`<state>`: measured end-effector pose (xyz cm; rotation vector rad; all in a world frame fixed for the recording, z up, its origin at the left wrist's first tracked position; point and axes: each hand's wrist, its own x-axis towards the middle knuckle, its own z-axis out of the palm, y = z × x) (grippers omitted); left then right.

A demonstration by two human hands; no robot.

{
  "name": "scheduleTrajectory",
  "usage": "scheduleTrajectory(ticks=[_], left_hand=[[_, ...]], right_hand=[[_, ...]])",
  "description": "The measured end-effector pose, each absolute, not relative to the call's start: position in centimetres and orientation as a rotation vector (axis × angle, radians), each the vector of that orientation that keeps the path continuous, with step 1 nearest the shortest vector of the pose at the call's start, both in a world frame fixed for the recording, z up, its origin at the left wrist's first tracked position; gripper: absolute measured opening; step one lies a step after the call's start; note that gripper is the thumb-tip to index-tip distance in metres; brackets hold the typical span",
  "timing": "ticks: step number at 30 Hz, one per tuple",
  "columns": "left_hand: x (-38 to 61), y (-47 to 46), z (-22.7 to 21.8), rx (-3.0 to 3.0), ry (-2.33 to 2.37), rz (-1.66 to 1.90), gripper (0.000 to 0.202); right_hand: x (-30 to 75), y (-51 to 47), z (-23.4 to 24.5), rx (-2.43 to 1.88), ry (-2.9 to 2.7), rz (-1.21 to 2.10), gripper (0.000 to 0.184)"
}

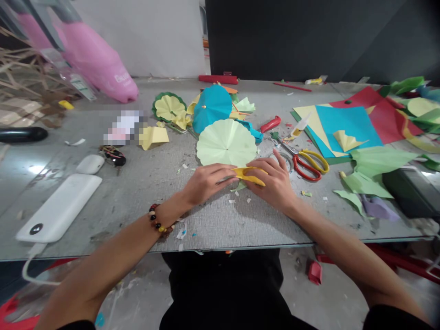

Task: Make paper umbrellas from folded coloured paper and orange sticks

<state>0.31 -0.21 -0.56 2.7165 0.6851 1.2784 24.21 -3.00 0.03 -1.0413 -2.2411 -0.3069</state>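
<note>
Near the front edge of the desk (137, 206), your left hand (208, 183) and right hand (271, 181) both grip a folded yellow paper piece (250, 175), just below a pale green paper rosette (226, 143), with red-and-yellow scissors (297, 161) to the right.

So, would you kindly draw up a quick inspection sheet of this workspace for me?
Surface: grey speckled tabletop, worn, strewn with paper scraps.
Job's things: folded yellow paper under both hands; pale green pleated paper disc just beyond it.
Clutter: red-and-yellow scissors, stacked coloured paper sheets, blue pleated paper disc, white power bank.
Hands: left hand and right hand both grip the yellow paper; beaded bracelet on the left wrist.
Cables: white cable drops from the power bank past the table edge.
Surroundings: pink plastic bag, dry sticks, dark wall panel.
</note>
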Motion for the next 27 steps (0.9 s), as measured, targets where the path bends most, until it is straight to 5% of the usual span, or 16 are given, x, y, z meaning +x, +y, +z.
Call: scheduleTrajectory(ticks=[27], left_hand=[[-0.27,-0.06,-0.54,2.689,0.603,1.299,0.016]], right_hand=[[24.34,-3.13,0.90,-1.040,-2.265,-0.191,0.012]])
